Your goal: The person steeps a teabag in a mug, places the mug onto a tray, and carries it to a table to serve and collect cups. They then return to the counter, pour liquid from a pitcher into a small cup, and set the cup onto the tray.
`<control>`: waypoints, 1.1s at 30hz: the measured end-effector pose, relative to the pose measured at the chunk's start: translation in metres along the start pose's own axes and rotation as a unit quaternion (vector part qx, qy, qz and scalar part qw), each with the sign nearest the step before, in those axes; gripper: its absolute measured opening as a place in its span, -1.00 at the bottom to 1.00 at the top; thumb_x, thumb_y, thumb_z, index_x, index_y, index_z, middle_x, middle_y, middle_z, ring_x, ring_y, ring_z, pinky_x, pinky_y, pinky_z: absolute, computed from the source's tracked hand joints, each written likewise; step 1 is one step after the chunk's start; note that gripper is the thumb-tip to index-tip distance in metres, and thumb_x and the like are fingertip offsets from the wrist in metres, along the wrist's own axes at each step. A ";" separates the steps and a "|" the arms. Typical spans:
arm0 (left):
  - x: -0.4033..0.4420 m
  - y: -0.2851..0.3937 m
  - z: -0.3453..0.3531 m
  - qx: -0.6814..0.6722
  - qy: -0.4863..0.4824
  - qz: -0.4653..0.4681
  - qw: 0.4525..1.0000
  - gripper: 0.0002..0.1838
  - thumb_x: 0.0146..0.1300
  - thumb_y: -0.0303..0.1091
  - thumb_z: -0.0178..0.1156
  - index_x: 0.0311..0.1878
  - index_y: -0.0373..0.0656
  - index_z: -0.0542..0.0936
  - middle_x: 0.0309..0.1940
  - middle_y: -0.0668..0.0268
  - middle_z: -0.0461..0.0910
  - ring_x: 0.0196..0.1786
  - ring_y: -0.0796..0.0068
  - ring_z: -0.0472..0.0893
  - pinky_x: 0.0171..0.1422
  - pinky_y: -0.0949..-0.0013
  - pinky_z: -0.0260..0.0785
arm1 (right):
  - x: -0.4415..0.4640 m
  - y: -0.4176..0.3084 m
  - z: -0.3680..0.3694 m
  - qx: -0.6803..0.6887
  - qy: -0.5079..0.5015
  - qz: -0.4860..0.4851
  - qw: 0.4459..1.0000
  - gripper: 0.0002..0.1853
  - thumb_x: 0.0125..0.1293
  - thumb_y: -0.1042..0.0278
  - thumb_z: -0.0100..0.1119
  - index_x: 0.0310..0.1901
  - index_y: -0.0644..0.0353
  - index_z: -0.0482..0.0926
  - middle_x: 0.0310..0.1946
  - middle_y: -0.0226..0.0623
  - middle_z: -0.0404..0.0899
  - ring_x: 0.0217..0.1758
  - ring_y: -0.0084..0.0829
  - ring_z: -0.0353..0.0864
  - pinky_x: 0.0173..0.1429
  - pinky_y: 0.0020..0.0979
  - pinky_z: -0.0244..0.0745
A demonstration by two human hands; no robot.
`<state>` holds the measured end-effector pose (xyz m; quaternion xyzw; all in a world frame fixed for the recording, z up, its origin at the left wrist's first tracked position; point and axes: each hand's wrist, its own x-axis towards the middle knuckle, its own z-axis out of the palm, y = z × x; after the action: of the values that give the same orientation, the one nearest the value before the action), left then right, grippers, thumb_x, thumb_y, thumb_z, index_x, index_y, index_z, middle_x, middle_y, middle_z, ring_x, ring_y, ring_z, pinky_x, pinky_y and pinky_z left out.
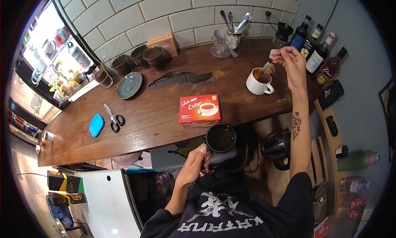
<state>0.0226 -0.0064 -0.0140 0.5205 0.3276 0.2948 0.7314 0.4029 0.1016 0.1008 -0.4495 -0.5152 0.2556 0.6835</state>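
Note:
My left hand [193,164] is closed around the handle of a dark mug [209,149], which has liquid inside and is held in front of the table edge. My right hand [291,63] is raised at the right, its fingers pinched by a white tag [272,53]. Below those fingers hangs a wet brown tea bag [268,69], at the rim of a white mug [258,87] with brownish liquid in it. Whether the bag touches the rim I cannot tell. A red box of tea [199,110] stands on the table between both mugs.
Scissors [114,119], a blue lid [96,125] and a grey plate [129,85] lie on the wooden table [156,114] at left. Pots of soil [156,57] and a spoon holder [234,39] line the back. Several bottles [316,56] stand beyond my right hand; a black kettle [275,147] sits below.

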 end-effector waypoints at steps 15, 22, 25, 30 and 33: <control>-0.014 0.006 -0.015 -0.001 0.010 0.006 1.000 -0.59 0.58 -0.03 -0.23 -0.30 -0.15 0.30 -0.43 0.45 0.25 -0.45 0.67 0.27 -0.35 0.54 0.20 | -0.032 0.040 -0.013 -0.030 0.015 0.087 0.996 -0.90 0.41 0.50 0.11 -0.13 0.34 0.49 -0.28 -0.16 0.66 -0.28 -0.50 0.65 -0.16 -0.49 0.61; -0.029 0.004 -0.031 0.011 -0.005 0.008 1.000 -0.58 0.58 -0.03 -0.24 -0.31 -0.15 0.31 -0.44 0.45 0.26 -0.45 0.66 0.28 -0.36 0.53 0.22 | -0.090 0.010 -0.020 -0.079 0.031 0.097 0.992 -0.67 0.42 0.47 0.11 0.15 0.34 0.36 -0.17 -0.14 0.64 -0.26 -0.52 0.64 -0.17 -0.51 0.57; -0.036 0.003 -0.037 0.012 -0.026 0.006 1.000 -0.59 0.58 -0.04 -0.24 -0.31 -0.15 0.32 -0.44 0.45 0.27 -0.45 0.66 0.30 -0.36 0.53 0.24 | -0.114 -0.003 -0.012 -0.113 0.067 0.112 0.985 -0.63 0.44 0.46 0.06 0.24 0.30 0.35 -0.03 -0.18 0.61 -0.22 -0.51 0.64 -0.17 -0.55 0.55; -0.046 -0.006 -0.055 0.018 -0.080 -0.022 0.996 -0.51 0.53 0.08 -0.18 -0.19 -0.22 0.43 -0.40 0.38 0.38 -0.41 0.57 0.40 -0.32 0.48 0.31 | -0.168 0.000 -0.012 -0.127 0.120 0.155 0.972 -0.77 0.42 0.42 0.14 0.04 0.31 0.51 -0.14 -0.21 0.62 -0.28 -0.48 0.66 -0.22 -0.51 0.57; -0.051 -0.012 -0.062 0.031 -0.107 -0.027 0.993 -0.50 0.53 0.09 -0.17 -0.24 -0.21 0.43 -0.42 0.38 0.37 -0.41 0.56 0.41 -0.33 0.47 0.30 | -0.221 -0.004 0.004 -0.142 0.088 0.206 0.964 -0.81 0.40 0.41 0.14 -0.04 0.31 0.55 -0.25 -0.24 0.65 -0.33 -0.53 0.63 -0.23 -0.52 0.55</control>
<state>-0.0559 -0.0137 -0.0313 0.5624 0.2707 0.2073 0.7533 0.3243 -0.0783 -0.0005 -0.6594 -0.3803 0.2747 0.5874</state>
